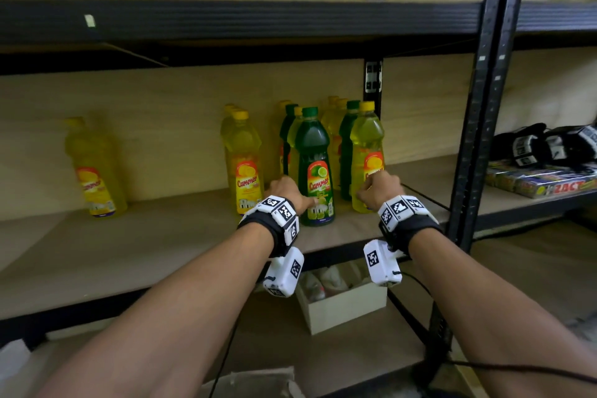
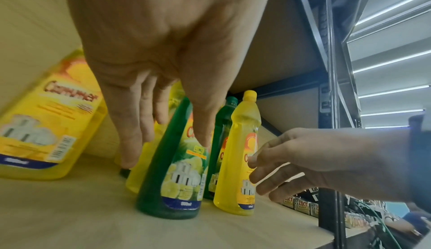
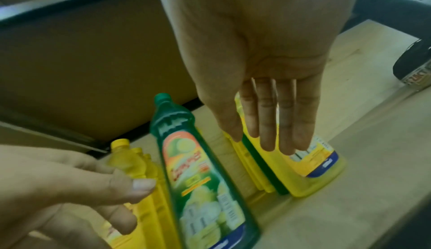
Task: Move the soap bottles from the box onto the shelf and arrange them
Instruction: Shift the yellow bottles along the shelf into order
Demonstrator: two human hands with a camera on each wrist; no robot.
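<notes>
My left hand lies with slack fingers beside the front green bottle, my right hand likewise by the front yellow bottle, gripping neither; I'd nudge bases, not necks (tall, tippy). On the shelf: three green, roughly nine yellow

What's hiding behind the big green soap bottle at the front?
Behind the front green bottle stand a yellow bottle and another green bottle, mostly covered. Only their caps and shoulders show; whether more stand behind them cannot be seen.
</notes>
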